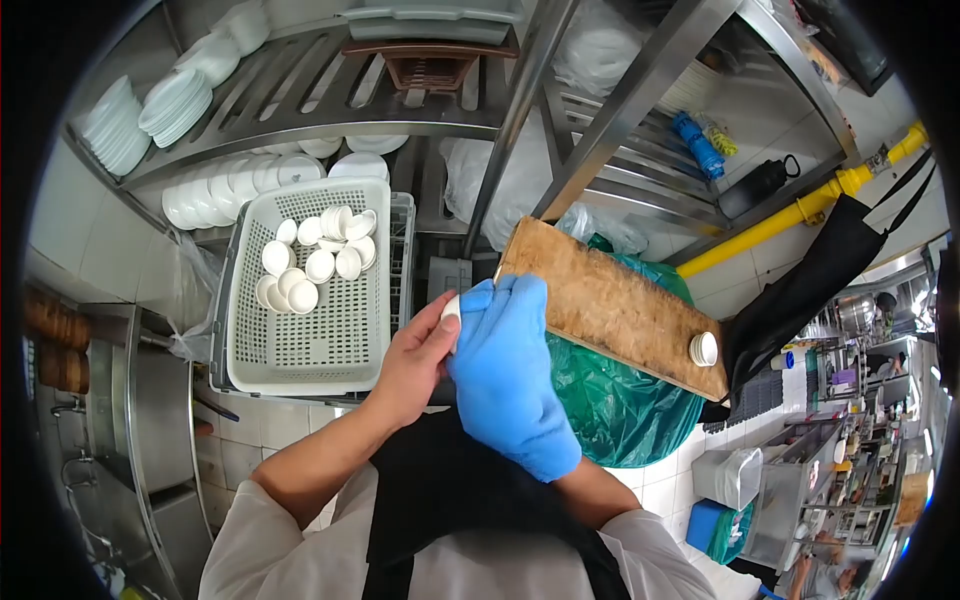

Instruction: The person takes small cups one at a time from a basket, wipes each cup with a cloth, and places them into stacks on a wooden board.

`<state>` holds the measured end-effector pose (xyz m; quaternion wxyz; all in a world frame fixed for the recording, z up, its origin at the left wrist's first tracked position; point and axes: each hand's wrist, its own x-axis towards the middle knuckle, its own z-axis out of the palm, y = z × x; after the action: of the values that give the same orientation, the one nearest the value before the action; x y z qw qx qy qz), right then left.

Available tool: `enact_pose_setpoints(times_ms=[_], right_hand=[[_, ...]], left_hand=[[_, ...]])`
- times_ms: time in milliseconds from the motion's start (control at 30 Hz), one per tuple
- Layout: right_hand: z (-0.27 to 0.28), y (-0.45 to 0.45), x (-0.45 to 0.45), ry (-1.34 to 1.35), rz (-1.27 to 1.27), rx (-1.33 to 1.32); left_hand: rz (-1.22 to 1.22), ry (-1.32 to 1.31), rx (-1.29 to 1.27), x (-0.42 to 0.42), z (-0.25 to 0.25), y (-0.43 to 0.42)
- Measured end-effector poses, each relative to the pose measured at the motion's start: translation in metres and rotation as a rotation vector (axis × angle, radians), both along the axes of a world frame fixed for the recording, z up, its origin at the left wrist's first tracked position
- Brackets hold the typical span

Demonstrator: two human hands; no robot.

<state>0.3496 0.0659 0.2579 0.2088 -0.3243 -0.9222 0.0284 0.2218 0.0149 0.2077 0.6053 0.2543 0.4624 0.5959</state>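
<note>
Between the fingers and thumb of my left hand (418,357) is a small white bowl (451,309), seen edge-on. A blue cloth (507,375) drapes over my right hand, hiding its fingers; the cloth's upper end presses against the bowl. To the left, a white perforated basket (340,365) holds several loose small white bowls (320,266), some upright and some tipped. On the right, a short stack of small white bowls (703,348) rests at the near end of a worn wooden board (620,300).
Green plastic bags (625,410) bulge beneath the board. Metal shelves (310,125) behind the basket carry stacked white dishes (176,105). A steel post (520,130) rises between basket and board. A yellow pipe (760,225) and a black apron (815,280) are at right.
</note>
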Motion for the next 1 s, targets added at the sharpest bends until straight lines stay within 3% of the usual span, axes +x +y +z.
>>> enact_pose_setpoints(times_ms=[67,233,267,333,400,500,600,667,733,800,900,1000], right_hand=[[0.008,0.001,0.005,-0.007,0.022,-0.025],[0.014,0.008,0.008,0.107,0.023,-0.104],[0.006,0.005,0.007,0.235,-0.056,-0.176],[0.011,0.0,0.007,0.539,-0.222,-0.61],[0.0,0.004,0.025,0.611,-0.283,-0.613],[-0.032,0.022,0.076,0.401,-0.3,-0.239],[-0.001,0.023,0.156,0.444,-0.515,-0.273],[-0.001,0.03,0.207,0.635,-0.639,-0.235],[0.02,0.043,0.211,1.157,-0.774,-0.293],[0.046,0.052,0.208,1.263,-0.83,-0.271],[-0.007,0.078,0.309,0.532,-0.745,0.104],[-0.033,0.102,0.327,0.252,-0.73,0.225]], left_hand=[[-0.096,-0.203,-0.076,-0.009,-0.007,0.002],[-0.257,-0.17,-0.375,-0.015,-0.001,0.014],[-0.291,-0.187,-0.413,-0.014,-0.006,0.016],[-0.345,-0.152,-0.467,-0.014,-0.02,0.017],[-0.418,-0.126,-0.495,-0.006,-0.029,0.018],[-0.477,-0.004,-0.396,0.001,-0.023,0.01],[-0.441,0.047,-0.325,-0.014,-0.025,-0.002],[-0.373,0.048,-0.316,-0.025,-0.034,-0.009],[-0.285,0.026,-0.322,-0.031,-0.042,-0.015],[-0.263,0.01,-0.304,-0.028,-0.043,-0.014],[-0.275,0.062,-0.281,-0.015,-0.038,-0.011],[-0.29,0.161,-0.276,-0.002,-0.031,-0.009]])
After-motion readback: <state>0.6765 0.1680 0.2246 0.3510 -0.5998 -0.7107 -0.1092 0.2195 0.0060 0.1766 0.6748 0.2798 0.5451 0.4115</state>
